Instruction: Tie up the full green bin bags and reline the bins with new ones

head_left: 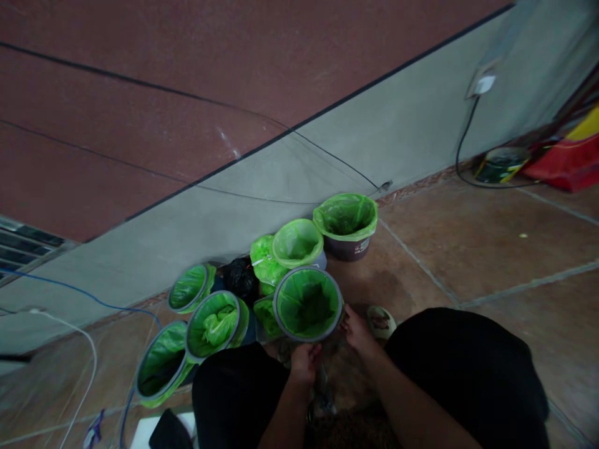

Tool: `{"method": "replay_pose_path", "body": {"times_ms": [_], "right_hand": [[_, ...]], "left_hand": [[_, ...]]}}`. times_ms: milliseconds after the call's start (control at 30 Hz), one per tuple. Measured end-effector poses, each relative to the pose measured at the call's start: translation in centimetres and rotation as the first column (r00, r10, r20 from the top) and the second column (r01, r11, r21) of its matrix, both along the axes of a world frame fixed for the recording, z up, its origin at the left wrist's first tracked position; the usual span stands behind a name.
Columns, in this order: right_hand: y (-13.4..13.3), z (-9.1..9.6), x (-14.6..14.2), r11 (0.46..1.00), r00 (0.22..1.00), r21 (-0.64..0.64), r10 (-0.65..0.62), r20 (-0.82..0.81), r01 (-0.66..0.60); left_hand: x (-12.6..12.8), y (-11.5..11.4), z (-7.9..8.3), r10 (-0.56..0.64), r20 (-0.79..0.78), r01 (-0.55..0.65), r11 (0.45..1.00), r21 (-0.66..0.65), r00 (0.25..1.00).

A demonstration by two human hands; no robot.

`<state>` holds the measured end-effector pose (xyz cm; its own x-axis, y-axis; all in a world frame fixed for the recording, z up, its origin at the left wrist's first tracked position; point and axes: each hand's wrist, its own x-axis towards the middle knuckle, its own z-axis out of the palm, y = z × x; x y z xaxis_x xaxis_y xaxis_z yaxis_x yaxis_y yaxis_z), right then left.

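Note:
A round trash bin [279, 312] with a grey rim and a green bag lining it is tipped so that its mouth faces me. At its lower edge my left hand [305, 363] is closed, fingers curled against the rim. My right hand [358, 332] grips the bin's right side, its fingertips partly hidden behind it. Just behind stands a pale bin [298, 240] with a light green liner, and further back a dark bin [349, 249] with a green bag folded over its rim. A small round container [381, 321] sits right of my right hand.
More green-lined bins stand at left: a rear bin [189, 288], a middle bin [218, 324] with crumpled bag inside, and a front bin [161, 362]. A black bag [241, 279] and green bag rolls [266, 259] lie between. Cables cross the floor; a plugged socket [484, 84] is on the wall.

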<state>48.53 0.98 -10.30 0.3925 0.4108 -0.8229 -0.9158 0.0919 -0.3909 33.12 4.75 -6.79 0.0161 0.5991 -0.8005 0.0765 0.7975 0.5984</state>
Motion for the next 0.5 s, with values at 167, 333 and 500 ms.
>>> {"method": "replay_pose_path", "body": {"times_ms": [167,333,500], "right_hand": [[-0.09,-0.04,0.36,0.999,0.998,0.006,-0.048,-0.032,0.049],[0.1,-0.02,0.61,0.998,0.997,-0.01,-0.068,-0.042,0.068],[0.01,0.23,0.66,0.996,0.997,0.038,-0.078,-0.023,0.079]], "left_hand": [[0.21,-0.21,0.2,0.068,0.03,-0.068,0.998,-0.013,0.997],[0.19,-0.19,-0.13,-0.063,-0.091,0.066,0.997,0.036,0.994],[0.18,0.35,-0.77,-0.158,-0.182,0.17,0.984,0.052,0.97]]}}
